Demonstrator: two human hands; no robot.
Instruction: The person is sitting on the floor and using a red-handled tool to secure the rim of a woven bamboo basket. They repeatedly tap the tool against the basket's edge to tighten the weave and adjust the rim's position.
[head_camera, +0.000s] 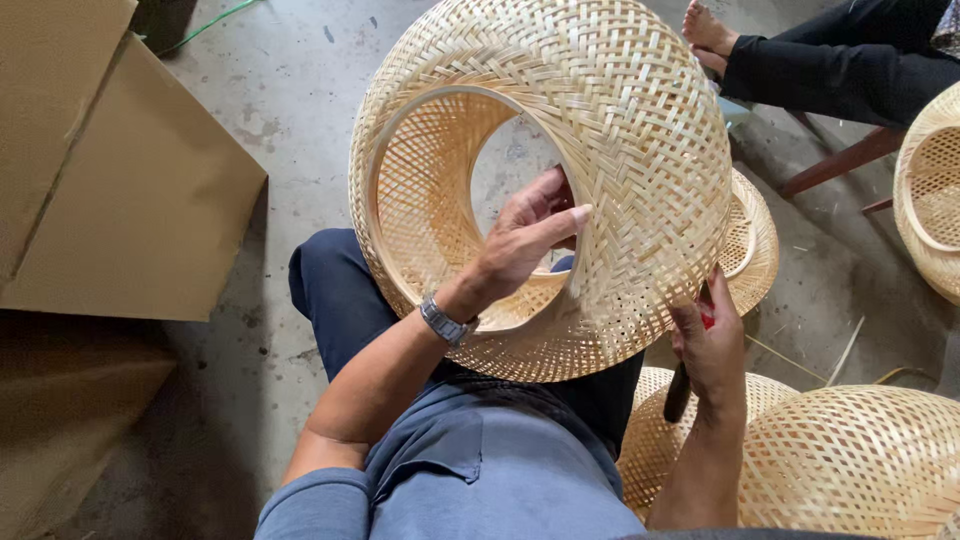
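While the big woven bamboo shade sits tilted on the lap, its round opening facing up toward the camera, the left hand reaches in through that opening, fingers curled over the inner hoop and thumb laid along the rim. The right hand works at the shade's lower right edge, closed around a dark-handled tool with a fleck of red showing by the fingers; what the tip is doing I cannot tell, as the hand hides it.

To do this well, I would judge the left hand has to brace the hoop firmly so the shade does not roll on the knees, while the right keeps the tool low and close to the weave, working along the strips rather than across them, since the thin bamboo looks easy to split or snag.

Room is tight to the right of the shade: a second shade lies just behind it, touching or nearly so, and two more crowd the right elbow. Another person's bare feet and dark trousers sit beyond the shade's upper right. Left of the shade, bare concrete floor runs to flat cardboard sheets, well apart, so turning the shade that way looks safest.
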